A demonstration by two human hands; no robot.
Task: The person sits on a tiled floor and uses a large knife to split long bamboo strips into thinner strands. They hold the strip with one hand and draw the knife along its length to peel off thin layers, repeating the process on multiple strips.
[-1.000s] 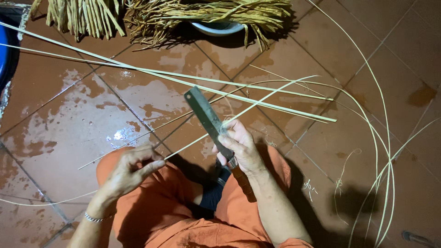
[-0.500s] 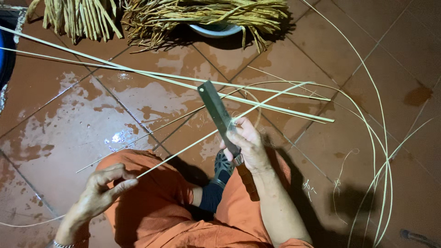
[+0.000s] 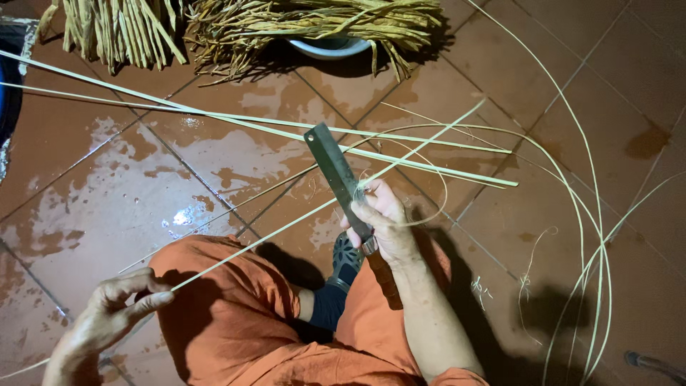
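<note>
Near the middle of the view, a knife (image 3: 336, 175) is gripped by its handle in the right hand (image 3: 382, 221), fingers wrapped tight, with the flat blade pointed up and away so that its edge meets a pale strip (image 3: 286, 229) just above the thumb. That strip is stretched taut from the blade down to the left hand (image 3: 107, 318), where its near end is pinched between thumb and forefinger, seemingly so that tension is kept against the edge. Both hands are held over knees clothed in orange (image 3: 236, 300), which keeps the work close to the body. Other long strips (image 3: 214, 118) are laid across the wet tiles (image 3: 93, 186) farther off, and dried bundles (image 3: 314, 21) are heaped over a bowl (image 3: 330, 47) at the far edge.
</note>
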